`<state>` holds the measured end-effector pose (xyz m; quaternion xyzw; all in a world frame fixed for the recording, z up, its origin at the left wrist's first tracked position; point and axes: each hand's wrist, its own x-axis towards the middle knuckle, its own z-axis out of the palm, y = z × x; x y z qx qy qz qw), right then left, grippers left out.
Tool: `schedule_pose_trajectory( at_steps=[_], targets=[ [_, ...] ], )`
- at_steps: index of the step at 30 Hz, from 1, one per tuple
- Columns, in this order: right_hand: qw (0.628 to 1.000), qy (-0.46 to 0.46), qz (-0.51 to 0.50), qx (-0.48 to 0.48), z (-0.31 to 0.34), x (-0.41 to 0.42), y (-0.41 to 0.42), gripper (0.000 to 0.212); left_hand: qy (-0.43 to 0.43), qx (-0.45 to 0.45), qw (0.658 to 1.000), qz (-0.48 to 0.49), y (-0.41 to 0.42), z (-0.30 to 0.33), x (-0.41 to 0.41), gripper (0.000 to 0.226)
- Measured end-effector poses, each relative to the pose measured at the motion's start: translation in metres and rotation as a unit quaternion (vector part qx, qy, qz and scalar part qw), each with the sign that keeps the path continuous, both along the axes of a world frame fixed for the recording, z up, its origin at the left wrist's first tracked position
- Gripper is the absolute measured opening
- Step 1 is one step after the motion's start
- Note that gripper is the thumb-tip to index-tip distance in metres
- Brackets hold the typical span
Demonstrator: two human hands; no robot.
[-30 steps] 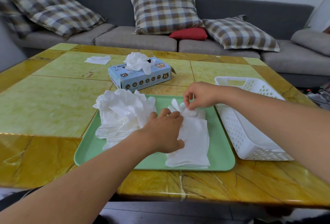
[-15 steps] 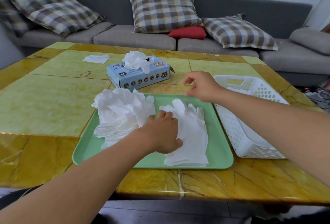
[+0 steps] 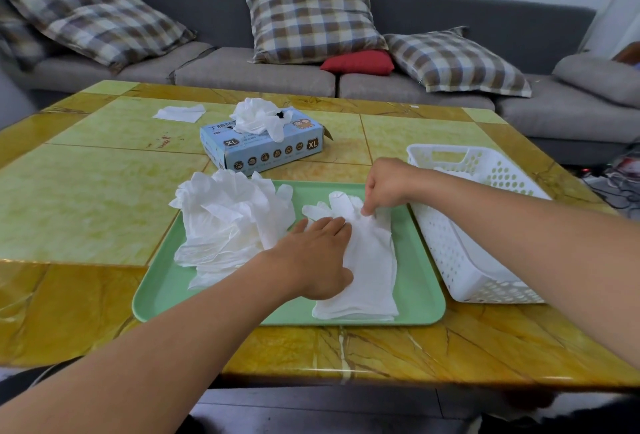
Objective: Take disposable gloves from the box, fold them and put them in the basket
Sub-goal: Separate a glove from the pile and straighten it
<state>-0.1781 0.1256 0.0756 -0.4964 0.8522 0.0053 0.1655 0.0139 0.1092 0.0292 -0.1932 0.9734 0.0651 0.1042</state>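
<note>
While flat on green tray (image 3: 420, 298): white gloves (image 3: 372, 260); left hand (image 3: 311, 257) open atop; right hand (image 3: 386, 184) fingers pinching glove fingertips.

Items showing on the surface (image 3: 86, 191): one glove box (image 3: 263, 149), one green tray (image 3: 419, 298), one white basket (image 3: 460, 260), one loose white sheet (image 3: 179, 112). Two glove piles are lying on the tray: one crumpled heap (image 3: 225, 226), one flat stack (image 3: 370, 267). Two hands are showing: left hand (image 3: 311, 257), right hand (image 3: 388, 184).
</note>
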Motion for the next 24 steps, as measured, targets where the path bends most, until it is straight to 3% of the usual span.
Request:
schedule_pose_trajectory(
  at_steps=[5,10,15,18,20,22,24],
  targets=[
    [0.997,0.063,-0.003,0.055,-0.004,0.006,0.004,0.031,-0.02,0.02,1.0,-0.006,0.001,0.0,0.0,0.072],
    [0.999,0.016,-0.028,0.036,-0.002,0.001,0.008,0.017,-0.026,0.019,0.999,-0.013,0.0,0.0,0.0,0.067],
    [0.999,0.009,0.031,0.036,0.0,0.001,0.016,0.044,0.012,0.015,1.0,-0.01,-0.004,0.0,0.0,0.072],
    [0.98,0.087,0.165,-0.074,0.007,0.011,0.029,0.043,0.032,-0.019,0.999,-0.019,-0.01,-0.001,0.002,0.075],
    [0.96,0.046,0.25,-0.119,0.014,0.024,0.05,0.031,0.107,-0.017,0.994,-0.027,-0.015,0.002,0.002,0.06],
    [0.949,0.006,0.312,-0.049,0.013,0.034,0.075,0.025,0.193,0.027,0.979,-0.062,-0.014,0.01,0.002,0.03],
    [0.943,-0.007,0.332,0.026,0.006,0.043,0.091,0.024,0.211,0.082,0.969,-0.097,-0.017,0.021,0.007,0.012]
  ],
)
